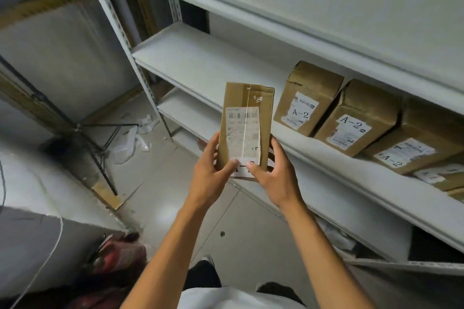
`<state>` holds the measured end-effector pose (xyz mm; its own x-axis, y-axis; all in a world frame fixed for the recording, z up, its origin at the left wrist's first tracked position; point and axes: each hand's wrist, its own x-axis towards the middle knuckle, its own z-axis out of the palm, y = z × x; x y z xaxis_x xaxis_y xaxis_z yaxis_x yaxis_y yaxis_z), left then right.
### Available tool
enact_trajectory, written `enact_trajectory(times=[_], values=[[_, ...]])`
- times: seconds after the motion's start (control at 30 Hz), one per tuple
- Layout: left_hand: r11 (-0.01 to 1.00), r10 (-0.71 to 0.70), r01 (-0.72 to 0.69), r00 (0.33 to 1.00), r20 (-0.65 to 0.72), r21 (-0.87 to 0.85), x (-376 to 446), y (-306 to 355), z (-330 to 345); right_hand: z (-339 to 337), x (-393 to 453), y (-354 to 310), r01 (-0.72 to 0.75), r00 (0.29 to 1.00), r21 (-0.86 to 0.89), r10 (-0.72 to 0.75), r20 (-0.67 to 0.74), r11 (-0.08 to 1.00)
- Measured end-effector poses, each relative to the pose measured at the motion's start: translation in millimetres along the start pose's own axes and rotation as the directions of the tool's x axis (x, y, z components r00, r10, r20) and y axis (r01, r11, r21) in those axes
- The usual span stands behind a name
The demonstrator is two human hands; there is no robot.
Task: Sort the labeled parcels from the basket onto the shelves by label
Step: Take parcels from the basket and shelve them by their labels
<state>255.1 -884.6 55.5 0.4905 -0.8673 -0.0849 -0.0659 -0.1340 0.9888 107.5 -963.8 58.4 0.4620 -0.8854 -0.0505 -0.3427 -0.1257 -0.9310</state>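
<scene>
White shelves (200,63) line the wall; three boxes (307,99) marked A-2 sit toward the middle shelf's right end. Left hand (209,173) and right hand (275,175) both grip an upright parcel (247,130) before that shelf's front edge.

Crumpled clear plastic wrap (130,142) lies on the pale tiled floor (241,228) at left; a black wire stand (98,138) rises beside it; a red bag (120,253) sits near left.
</scene>
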Motion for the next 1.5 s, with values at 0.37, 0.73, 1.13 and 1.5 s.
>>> enact_trajectory(times=[0.37, 0.73, 1.13, 1.5], values=[[0.998, 0.004, -0.014, 0.989, 0.147, 0.068, 106, 3, -26, 24, 78, -13, -0.108, 0.975, -0.145, 0.077, -0.210, 0.983], [0.972, -0.050, 0.012, 0.987, 0.156, 0.234, 195, -9, 0, 21, 158, 22, -0.187, 0.951, -0.221, 0.121, -0.284, 0.957], [0.946, 0.011, -0.075, 0.980, 0.199, 0.315, 265, -28, 15, 30, 200, 42, -0.268, 0.926, -0.143, 0.214, -0.312, 0.953], [0.957, 0.034, -0.130, 0.938, 0.346, 0.259, 294, -42, 23, 29, 215, 57, -0.329, 0.901, -0.043, 0.301, -0.312, 0.943]])
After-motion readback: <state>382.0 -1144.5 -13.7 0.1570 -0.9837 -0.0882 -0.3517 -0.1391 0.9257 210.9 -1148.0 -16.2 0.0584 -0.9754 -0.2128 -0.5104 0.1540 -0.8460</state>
